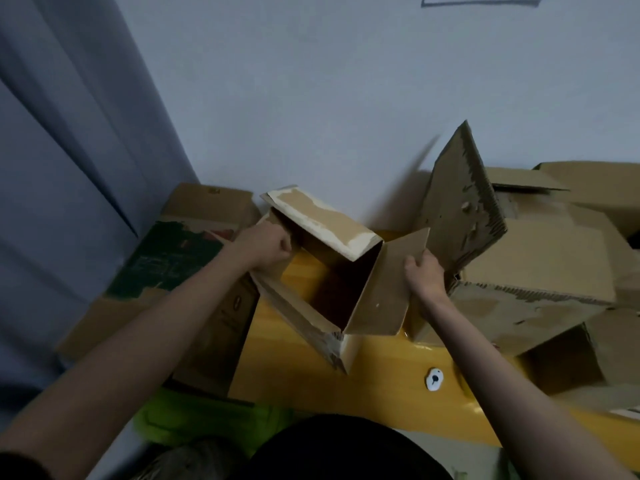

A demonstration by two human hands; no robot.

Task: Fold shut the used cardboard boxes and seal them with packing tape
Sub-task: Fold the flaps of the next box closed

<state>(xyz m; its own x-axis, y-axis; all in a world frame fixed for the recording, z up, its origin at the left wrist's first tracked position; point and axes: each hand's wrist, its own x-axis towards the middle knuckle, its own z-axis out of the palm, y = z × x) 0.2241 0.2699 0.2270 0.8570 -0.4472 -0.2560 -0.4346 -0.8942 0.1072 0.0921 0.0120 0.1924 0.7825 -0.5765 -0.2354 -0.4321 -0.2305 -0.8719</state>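
From the head camera I see my left hand [265, 245] curled tight around the left flap of the open cardboard box [332, 271], which sits tilted on the yellow tabletop [304, 368]. My right hand [424, 273] pinches the box's right flap [388, 289], fingers closed on its edge.

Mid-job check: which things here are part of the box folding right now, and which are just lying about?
In the job:
open box, flaps not yet folded
left hand, gripping its left side
right hand, holding its right flap

Lying about:
green printed box
box pile
yellow surface
curtain
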